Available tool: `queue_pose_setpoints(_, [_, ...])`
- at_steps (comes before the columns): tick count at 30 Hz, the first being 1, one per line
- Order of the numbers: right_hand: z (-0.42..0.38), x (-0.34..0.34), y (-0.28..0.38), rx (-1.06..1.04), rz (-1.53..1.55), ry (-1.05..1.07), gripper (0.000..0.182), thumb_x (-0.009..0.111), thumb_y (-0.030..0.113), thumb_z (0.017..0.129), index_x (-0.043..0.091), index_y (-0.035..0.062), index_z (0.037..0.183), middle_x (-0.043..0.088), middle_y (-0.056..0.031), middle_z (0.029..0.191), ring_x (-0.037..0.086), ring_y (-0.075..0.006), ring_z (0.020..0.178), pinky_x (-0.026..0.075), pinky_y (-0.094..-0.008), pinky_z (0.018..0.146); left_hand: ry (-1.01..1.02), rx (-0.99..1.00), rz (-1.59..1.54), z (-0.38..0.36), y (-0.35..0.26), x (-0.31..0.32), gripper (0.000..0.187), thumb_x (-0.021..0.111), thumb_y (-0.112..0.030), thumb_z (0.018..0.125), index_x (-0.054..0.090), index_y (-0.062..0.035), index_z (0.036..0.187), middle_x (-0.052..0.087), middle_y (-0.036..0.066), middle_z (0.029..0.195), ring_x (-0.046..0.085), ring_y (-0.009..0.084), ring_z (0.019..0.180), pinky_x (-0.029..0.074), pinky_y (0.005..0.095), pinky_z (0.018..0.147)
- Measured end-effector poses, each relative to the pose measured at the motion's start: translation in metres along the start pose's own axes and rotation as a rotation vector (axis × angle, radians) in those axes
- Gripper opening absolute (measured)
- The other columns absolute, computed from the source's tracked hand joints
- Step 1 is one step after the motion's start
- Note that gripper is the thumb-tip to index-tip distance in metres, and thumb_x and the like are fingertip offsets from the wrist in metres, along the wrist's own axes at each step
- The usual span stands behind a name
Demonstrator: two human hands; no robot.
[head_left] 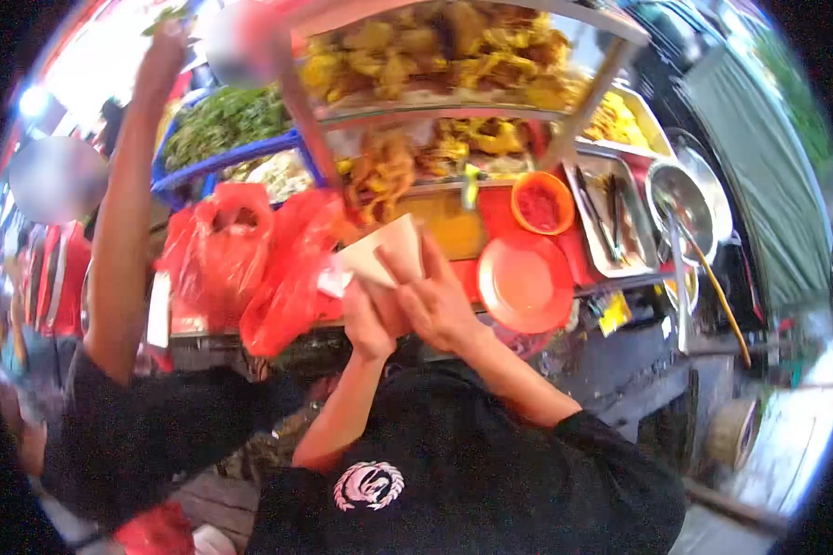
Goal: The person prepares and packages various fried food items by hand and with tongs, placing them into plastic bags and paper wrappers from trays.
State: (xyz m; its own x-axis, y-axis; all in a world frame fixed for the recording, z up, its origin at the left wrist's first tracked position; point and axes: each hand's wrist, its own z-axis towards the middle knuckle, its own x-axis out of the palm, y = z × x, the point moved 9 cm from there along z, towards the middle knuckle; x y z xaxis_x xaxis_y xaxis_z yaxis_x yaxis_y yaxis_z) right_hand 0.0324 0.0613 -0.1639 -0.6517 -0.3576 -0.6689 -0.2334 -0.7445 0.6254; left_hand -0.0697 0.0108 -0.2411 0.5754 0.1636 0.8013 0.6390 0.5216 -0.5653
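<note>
Both of my hands hold a folded sheet of brown paper (384, 254) in front of my chest. My left hand (368, 319) grips its lower left part, with the fingers wrapped round it. On its right side my right hand (440, 301) is closed on the paper. Whatever may be inside the fold is hidden. Just left of the paper lie red plastic bags (296, 268). An orange plate (526, 282) is to the right of my right hand, and an orange bowl of red sauce (541, 203) sits behind that plate.
A glass case (472, 116) with fried food stands ahead. Blue crates (227, 157) hold greens at the left. Tongs lie in a metal tray (615, 217) at the right, beside a metal pot (680, 199). A co-worker's raised arm (125, 222) is close on my left.
</note>
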Motion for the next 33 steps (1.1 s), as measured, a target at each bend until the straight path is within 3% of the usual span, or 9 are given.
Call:
queue_pose_setpoints(2, [-0.002,-0.004,0.003,-0.144,-0.011,0.08,0.057,0.046,0.028,0.096,0.034,0.0104,0.15,0.019,-0.0297,0.154,0.031,-0.0434,0.139,0.026,-0.0462,0.115,-0.192,-0.09,0.544,0.006,-0.002,0.022,0.041,0.066,-0.015,0.092,0.053,-0.0004,0.129,0.058,0.007,0.126,0.058,0.017,0.111,0.045,0.0314,0.097])
queue_pose_setpoints(4, [-0.011,-0.019,-0.016,-0.055,0.293,-0.028,0.061,0.049,0.027,0.095,0.032,0.0074,0.15,0.024,-0.0264,0.154,0.036,-0.0394,0.138,0.032,-0.0451,0.112,-0.344,-0.185,0.547,0.01,0.006,0.004,0.038,0.07,-0.012,0.089,0.058,-0.0014,0.124,0.062,0.004,0.118,0.06,0.0136,0.104,0.046,0.0296,0.093])
queue_pose_setpoints(6, [-0.011,-0.049,-0.065,-0.049,0.064,-0.161,0.054,0.054,0.019,0.09,0.045,0.0043,0.141,0.041,-0.023,0.146,0.047,-0.0381,0.129,0.039,-0.0445,0.107,-0.45,-0.221,0.431,0.006,0.01,-0.021,0.036,0.068,-0.014,0.091,0.058,-0.0038,0.123,0.062,0.003,0.116,0.059,0.0146,0.106,0.045,0.0319,0.096])
queue_pose_setpoints(8, [-0.007,-0.081,-0.177,0.309,-0.098,-0.109,0.041,0.054,0.011,0.089,0.057,0.0038,0.129,0.057,-0.019,0.132,0.059,-0.0319,0.117,0.049,-0.0441,0.091,-0.478,-0.245,0.331,0.0,0.006,-0.028,0.035,0.068,-0.015,0.091,0.059,-0.0047,0.123,0.062,0.004,0.114,0.059,0.016,0.108,0.045,0.033,0.097])
queue_pose_setpoints(9, [-0.007,-0.112,-0.227,0.469,-0.328,-0.25,0.026,0.059,0.016,0.088,0.068,0.004,0.109,0.07,-0.0177,0.1,0.068,-0.033,0.089,0.054,-0.0425,0.074,-0.492,-0.24,0.335,-0.003,0.004,-0.03,0.035,0.068,-0.015,0.091,0.059,-0.0047,0.123,0.062,0.004,0.114,0.059,0.016,0.108,0.045,0.033,0.097])
queue_pose_setpoints(15, [0.001,-0.134,-0.346,0.719,-0.527,-0.094,0.029,0.071,0.034,0.082,0.073,0.0076,0.093,0.07,-0.0185,0.089,0.067,-0.0364,0.085,0.053,-0.0451,0.074,-0.619,-0.378,0.26,-0.038,0.02,-0.046,0.033,0.068,-0.012,0.09,0.059,-0.0044,0.121,0.065,0.006,0.11,0.063,0.0193,0.101,0.051,0.0343,0.089])
queue_pose_setpoints(18, [0.001,-0.116,-0.386,0.62,-0.52,-0.034,0.019,0.066,0.023,0.082,0.074,0.0118,0.095,0.07,-0.0183,0.092,0.067,-0.0379,0.089,0.053,-0.0476,0.079,-0.541,-0.352,0.22,-0.039,0.023,-0.026,0.033,0.068,-0.012,0.09,0.06,-0.0026,0.12,0.065,0.007,0.113,0.063,0.0183,0.103,0.051,0.0335,0.089])
queue_pose_setpoints(27, [0.007,-0.166,-0.359,0.63,-0.291,-0.197,0.018,0.075,0.02,0.081,0.074,0.0039,0.088,0.07,-0.0141,0.077,0.067,-0.0253,0.067,0.051,-0.0363,0.065,-0.74,-0.174,0.284,-0.039,-0.003,-0.025,0.031,0.068,-0.014,0.09,0.062,-0.0032,0.119,0.067,0.005,0.111,0.063,0.0155,0.101,0.05,0.0327,0.088])
queue_pose_setpoints(33, [0.042,-0.138,-0.286,0.632,0.487,0.013,0.024,0.063,0.024,0.094,0.069,0.0015,0.088,0.057,-0.0005,0.059,0.051,-0.007,0.052,0.037,-0.0229,0.047,-0.826,0.018,0.443,-0.024,-0.039,-0.025,0.032,0.071,-0.011,0.088,0.063,-0.0028,0.118,0.066,0.004,0.112,0.062,0.0141,0.104,0.05,0.0307,0.089])
